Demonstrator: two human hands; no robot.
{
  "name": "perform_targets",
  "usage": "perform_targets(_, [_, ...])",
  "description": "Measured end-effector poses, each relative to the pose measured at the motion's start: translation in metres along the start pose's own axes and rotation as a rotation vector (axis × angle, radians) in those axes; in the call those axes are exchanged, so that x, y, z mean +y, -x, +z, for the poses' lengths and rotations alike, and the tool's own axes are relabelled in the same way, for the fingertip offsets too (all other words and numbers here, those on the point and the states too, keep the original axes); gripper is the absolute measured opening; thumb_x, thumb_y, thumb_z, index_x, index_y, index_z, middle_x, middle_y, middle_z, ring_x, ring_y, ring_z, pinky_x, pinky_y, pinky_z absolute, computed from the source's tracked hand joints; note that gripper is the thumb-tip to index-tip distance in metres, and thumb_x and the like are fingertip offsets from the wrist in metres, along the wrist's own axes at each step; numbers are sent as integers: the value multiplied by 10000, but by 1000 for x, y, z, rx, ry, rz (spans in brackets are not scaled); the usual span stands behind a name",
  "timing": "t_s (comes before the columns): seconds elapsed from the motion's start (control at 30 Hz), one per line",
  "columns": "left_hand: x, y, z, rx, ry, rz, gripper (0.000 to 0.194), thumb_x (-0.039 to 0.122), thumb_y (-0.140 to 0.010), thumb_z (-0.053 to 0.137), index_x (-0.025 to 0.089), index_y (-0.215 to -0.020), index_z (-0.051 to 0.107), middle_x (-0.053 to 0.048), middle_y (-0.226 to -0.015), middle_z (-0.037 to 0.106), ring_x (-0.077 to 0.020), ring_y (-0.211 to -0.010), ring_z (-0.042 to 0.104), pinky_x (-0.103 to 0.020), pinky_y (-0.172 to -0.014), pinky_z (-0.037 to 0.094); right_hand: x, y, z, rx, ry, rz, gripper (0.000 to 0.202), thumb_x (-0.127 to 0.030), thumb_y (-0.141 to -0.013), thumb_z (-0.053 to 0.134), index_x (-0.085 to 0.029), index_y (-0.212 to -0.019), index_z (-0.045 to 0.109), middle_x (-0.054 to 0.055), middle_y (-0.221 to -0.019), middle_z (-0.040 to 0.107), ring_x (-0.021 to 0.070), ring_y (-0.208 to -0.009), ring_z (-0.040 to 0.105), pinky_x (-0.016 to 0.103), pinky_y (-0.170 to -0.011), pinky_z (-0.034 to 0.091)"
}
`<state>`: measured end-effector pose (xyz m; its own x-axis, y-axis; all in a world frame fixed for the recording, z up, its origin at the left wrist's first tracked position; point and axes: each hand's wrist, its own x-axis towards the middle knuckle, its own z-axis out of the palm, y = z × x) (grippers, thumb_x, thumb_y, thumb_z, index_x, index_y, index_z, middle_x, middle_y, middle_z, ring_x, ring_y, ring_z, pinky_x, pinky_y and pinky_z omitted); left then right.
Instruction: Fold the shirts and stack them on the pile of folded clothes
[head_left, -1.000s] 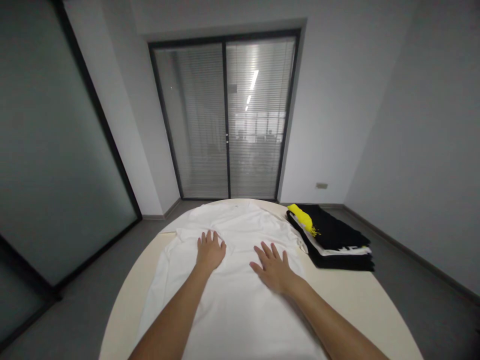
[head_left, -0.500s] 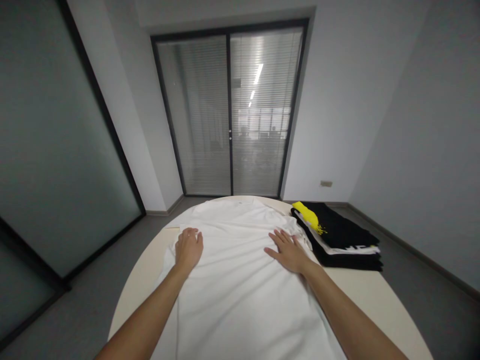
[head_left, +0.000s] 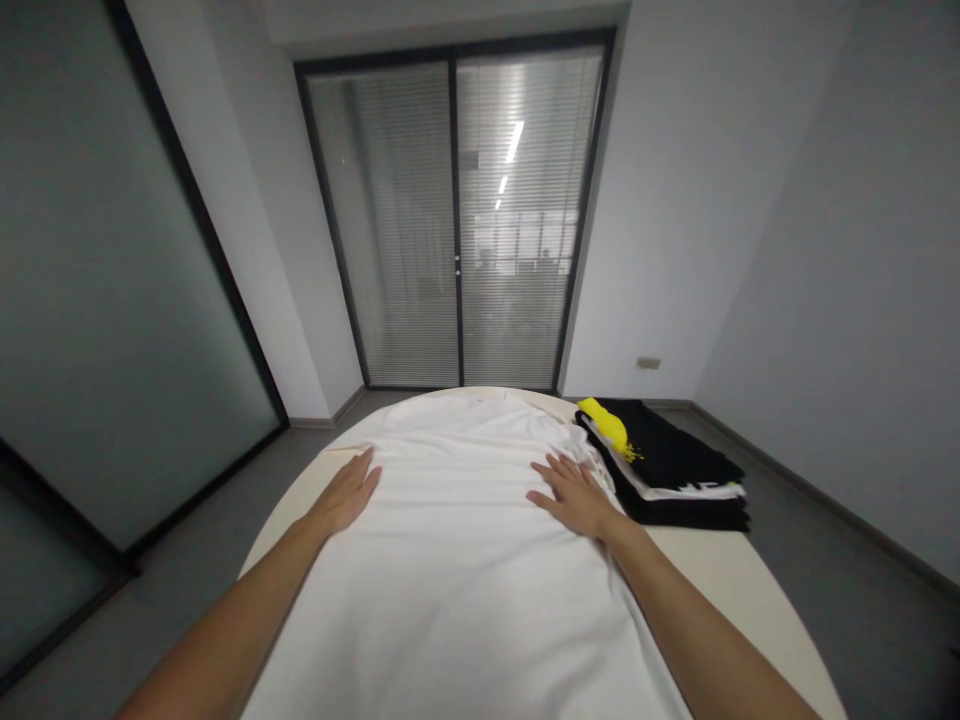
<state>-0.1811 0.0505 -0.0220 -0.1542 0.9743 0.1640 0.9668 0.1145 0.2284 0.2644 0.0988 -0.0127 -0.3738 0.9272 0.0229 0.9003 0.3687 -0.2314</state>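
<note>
A white cloth garment [head_left: 457, 540] lies spread over the round table, with soft wrinkles toward its far end and on the right. My left hand [head_left: 347, 493] rests on its left edge, palm down, thumb apart from the fingers. On the right part of the cloth lies my right hand [head_left: 572, 494], flat with fingers spread, just left of the folded stack. Neither hand grips anything.
A stack of folded black and white clothes [head_left: 667, 450] with a yellow print on top sits at the table's right. The pale table rim [head_left: 780, 610] shows on the right. Beyond the table stands a glass door with blinds [head_left: 517, 300].
My left hand has moved left and opened out, and the cloth's left side has shifted outward with fewer creases there. My right hand has stayed nearly in place.
</note>
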Motion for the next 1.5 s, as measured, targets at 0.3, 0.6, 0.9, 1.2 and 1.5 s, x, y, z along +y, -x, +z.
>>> perform_targets(0.3, [125,-7,25,189,-28,78,511,419,-1004,342,102,-1368,511,-188,-1370,584,-295,-1265,541,-419,-1095,353,-4,3,-1,-13,-15,-21,788,-787,-883,379,-334,-1528,388,68,-1651,228,304,-1532,119,518,-1212,79])
perform_targets(0.6, [151,7,43,190,25,207,464,406,-1004,402,144,-1353,559,-152,-1508,472,-328,-1426,370,-484,-1173,272,-13,-15,-15,-154,-94,86,705,-717,-891,427,-309,-1464,473,74,-1623,303,310,-1515,169,578,-1192,123])
perform_targets(0.9, [152,10,45,126,9,108,626,517,-1002,347,203,-1544,351,-126,-1660,171,-353,-1529,110,-603,-1184,201,-64,-16,22,247,-48,310,643,-631,-918,401,-168,-1348,523,162,-1519,426,365,-1479,189,604,-1172,60])
perform_targets(1.2, [148,30,39,62,-34,46,667,582,-988,299,253,-1568,305,-114,-1669,133,-397,-1520,106,-635,-1168,184,-74,13,17,335,-55,140,424,-459,-942,436,-214,-1240,612,108,-1353,604,294,-1362,399,539,-1181,59])
perform_targets(1.5, [139,77,27,-23,-125,6,721,649,-951,304,299,-1579,256,-117,-1658,184,-480,-1485,156,-693,-1129,144,-100,52,20,140,-48,168,704,-592,-926,412,-245,-1537,373,91,-1643,251,354,-1520,107,573,-1183,17])
